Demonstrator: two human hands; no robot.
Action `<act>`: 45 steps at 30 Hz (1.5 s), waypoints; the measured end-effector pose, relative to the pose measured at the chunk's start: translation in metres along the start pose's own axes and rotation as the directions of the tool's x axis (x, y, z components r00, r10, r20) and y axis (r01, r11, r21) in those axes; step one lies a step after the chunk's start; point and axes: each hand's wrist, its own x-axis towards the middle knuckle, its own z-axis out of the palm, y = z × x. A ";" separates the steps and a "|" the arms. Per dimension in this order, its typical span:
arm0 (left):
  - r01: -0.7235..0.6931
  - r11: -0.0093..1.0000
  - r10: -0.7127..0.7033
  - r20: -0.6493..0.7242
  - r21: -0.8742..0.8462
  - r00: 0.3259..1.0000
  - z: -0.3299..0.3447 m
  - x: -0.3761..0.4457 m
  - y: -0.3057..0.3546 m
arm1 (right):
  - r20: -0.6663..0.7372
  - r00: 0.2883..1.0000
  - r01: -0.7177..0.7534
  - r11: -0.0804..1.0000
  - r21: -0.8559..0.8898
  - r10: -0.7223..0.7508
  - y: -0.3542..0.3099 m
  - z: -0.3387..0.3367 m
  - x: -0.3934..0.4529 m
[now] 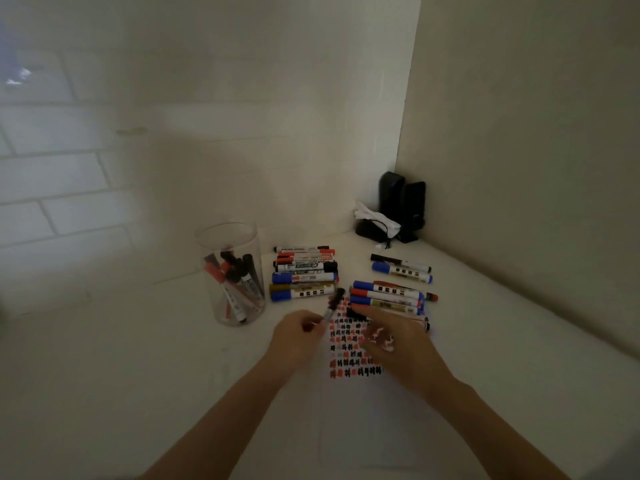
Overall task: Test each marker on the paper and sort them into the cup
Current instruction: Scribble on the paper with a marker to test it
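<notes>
Near tabletop edge: both forearms come in. Left hand [298,336] pinches a black-capped marker [333,304], tilted up over the paper [360,348]. Right hand [391,337] hovers over the paper with fingers loosely spread, holding nothing visible. Paper full of red/black test marks. Marker pile [386,296] touches the paper's far edge; second stack [304,273] sits left of it, a pair [401,268] behind. Cup [230,273] far left, holding markers. Dark gear [401,209] fills the far right corner. Open room left and right.

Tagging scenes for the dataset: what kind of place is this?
Likely an indoor desk set into a wall corner, not a workshop: a plain white table, loose markers, a clear cup and black gadgets in the corner.
</notes>
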 end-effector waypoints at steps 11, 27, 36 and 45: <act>-0.315 0.948 0.317 -0.075 0.035 0.945 0.010 -0.058 -0.005 | -0.082 0.926 -0.305 0.858 0.414 0.369 -0.021 -0.009 -0.022; -0.358 0.899 0.307 0.219 0.253 0.926 -0.024 -0.054 -0.020 | -0.073 0.789 -0.324 0.515 0.794 0.610 -0.005 -0.082 -0.043; -0.567 0.789 0.559 0.105 0.237 0.822 0.024 -0.029 -0.030 | 0.077 0.850 -0.459 0.662 0.592 0.520 -0.012 -0.026 -0.035; -0.535 0.820 0.533 0.071 0.204 0.843 0.030 -0.009 -0.046 | -0.128 0.827 -0.438 0.769 0.465 0.548 0.012 0.004 -0.036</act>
